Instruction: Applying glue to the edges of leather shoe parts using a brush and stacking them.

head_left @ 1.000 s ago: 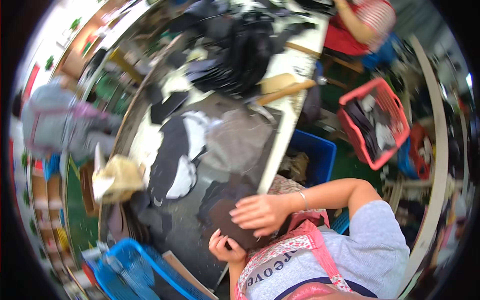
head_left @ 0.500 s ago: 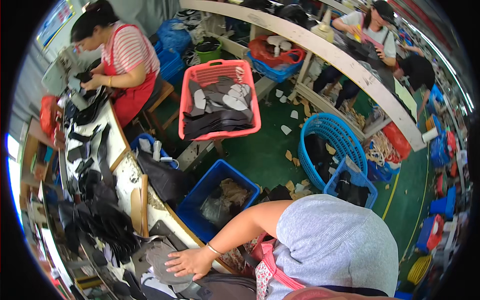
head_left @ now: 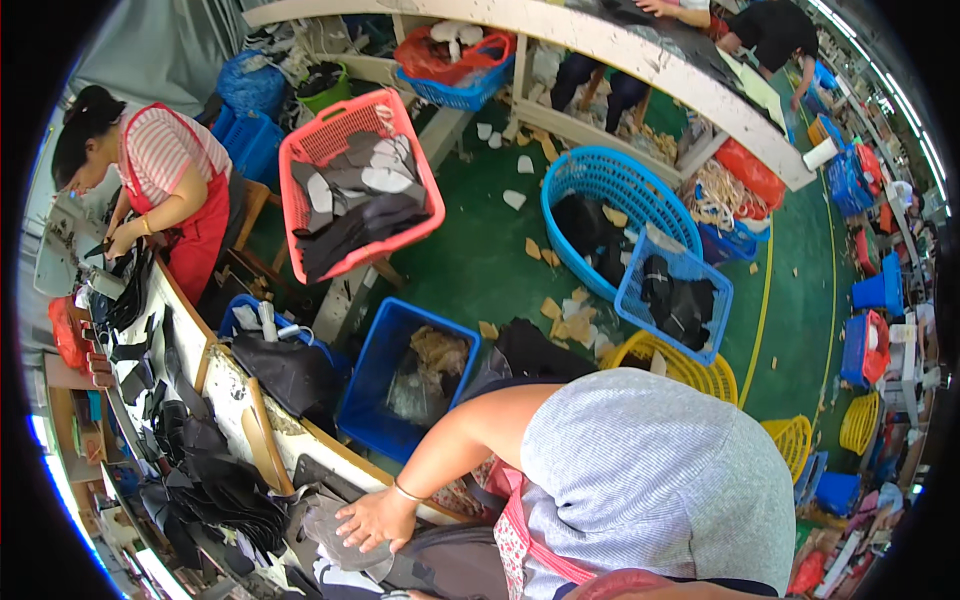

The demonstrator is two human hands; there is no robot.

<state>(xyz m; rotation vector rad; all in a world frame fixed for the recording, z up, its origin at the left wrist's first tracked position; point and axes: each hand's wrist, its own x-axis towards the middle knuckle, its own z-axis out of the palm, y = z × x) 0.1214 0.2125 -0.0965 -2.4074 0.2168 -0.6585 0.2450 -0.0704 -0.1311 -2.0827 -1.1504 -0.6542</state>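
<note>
A grey flat piece (head_left: 318, 524) is lain upon by the right grip (head_left: 380, 520), whose fingers are spread open and flat, closed around nothing; the piece is covered along its right side by the fingertips and is left showing beyond them. It is set on the tabletop (head_left: 236, 392), near the long edge on the person's side, and that edge is crossed by the wrist. Of the left grip (head_left: 424, 596), only a possible sliver is shown at the lower border, so its state cannot be told.

White pieces (head_left: 340, 576) are seen just beside the grey one, and dark sheets (head_left: 460, 560) are spread between the grip and the body. Toward the far end, room is narrowed by a black stack (head_left: 215, 495) and a wooden stick (head_left: 266, 435). Outside the edge — beside the forearm — a blue bin (head_left: 380, 430) is placed; open room is left over the green floor (head_left: 470, 265) beyond.
</note>
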